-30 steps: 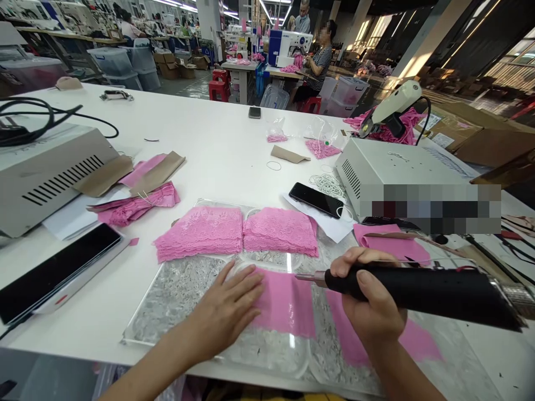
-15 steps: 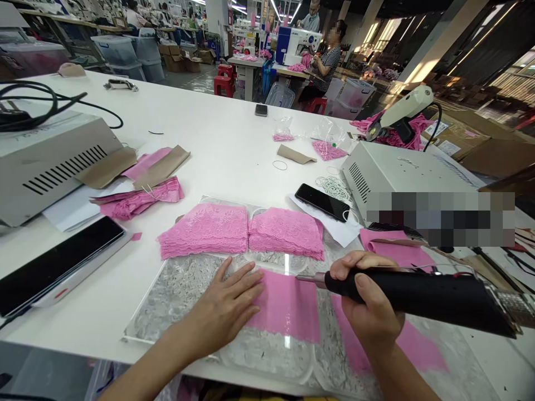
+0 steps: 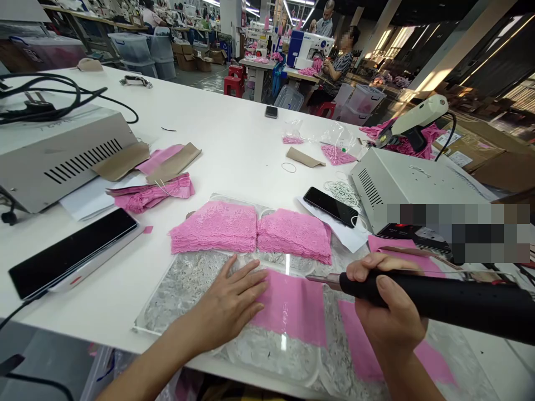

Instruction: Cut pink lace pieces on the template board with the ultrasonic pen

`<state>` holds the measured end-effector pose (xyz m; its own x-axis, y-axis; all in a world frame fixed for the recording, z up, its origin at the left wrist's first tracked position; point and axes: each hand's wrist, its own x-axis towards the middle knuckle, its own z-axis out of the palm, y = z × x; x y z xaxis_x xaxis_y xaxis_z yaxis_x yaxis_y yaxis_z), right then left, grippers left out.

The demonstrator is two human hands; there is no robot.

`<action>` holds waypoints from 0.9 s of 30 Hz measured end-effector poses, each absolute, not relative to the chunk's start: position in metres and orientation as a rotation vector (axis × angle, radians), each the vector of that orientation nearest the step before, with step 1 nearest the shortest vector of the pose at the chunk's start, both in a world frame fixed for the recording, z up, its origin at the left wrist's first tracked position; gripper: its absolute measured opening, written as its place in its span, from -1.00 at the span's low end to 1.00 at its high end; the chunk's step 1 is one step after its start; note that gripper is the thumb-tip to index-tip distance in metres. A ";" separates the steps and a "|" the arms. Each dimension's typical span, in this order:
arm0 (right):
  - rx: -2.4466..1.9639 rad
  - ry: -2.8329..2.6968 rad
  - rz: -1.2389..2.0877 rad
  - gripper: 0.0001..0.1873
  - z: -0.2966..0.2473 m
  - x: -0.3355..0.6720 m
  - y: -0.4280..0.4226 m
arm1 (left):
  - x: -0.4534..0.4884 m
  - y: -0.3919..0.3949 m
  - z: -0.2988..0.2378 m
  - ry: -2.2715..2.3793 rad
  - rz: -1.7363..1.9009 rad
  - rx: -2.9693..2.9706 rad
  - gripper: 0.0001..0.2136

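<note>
My left hand lies flat with fingers spread, its fingertips on the left edge of a pink fabric piece. That piece rests on a clear plastic template board. My right hand is wrapped round a black hand tool with a thin metal tip. The tip points left, over the fabric's upper right part; whether it touches cannot be told. Two stacks of pink lace, a left stack and a right stack, sit just beyond. More pink fabric lies partly under my right forearm.
A large black-screened device and a vented grey box stand left. On the right are a black phone, white elastic loops and another grey box. Pink bundled fabric lies back left.
The whole view has shifted slightly, moving the scene right. My right hand and the tool's handle sit a little further right; the tip stays over the same fabric area. My left hand keeps its place.
</note>
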<state>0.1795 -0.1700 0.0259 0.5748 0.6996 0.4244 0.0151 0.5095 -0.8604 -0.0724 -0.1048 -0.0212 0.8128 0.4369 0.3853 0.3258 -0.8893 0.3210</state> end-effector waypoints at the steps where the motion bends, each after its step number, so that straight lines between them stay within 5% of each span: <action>1: -0.959 -0.881 0.491 -0.93 0.027 0.179 -0.170 | -0.073 -0.105 -0.021 0.596 0.678 2.752 -0.70; 27: -0.906 -0.979 0.577 -0.93 0.020 0.154 -0.156 | -0.075 -0.108 -0.025 0.602 0.698 2.718 -0.74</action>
<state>0.1536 -0.1557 0.0199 0.4607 0.7647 0.4505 -0.0236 0.5179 -0.8551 -0.0749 -0.1078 -0.0254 0.7976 0.4552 0.3958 0.3247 -0.8770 0.3543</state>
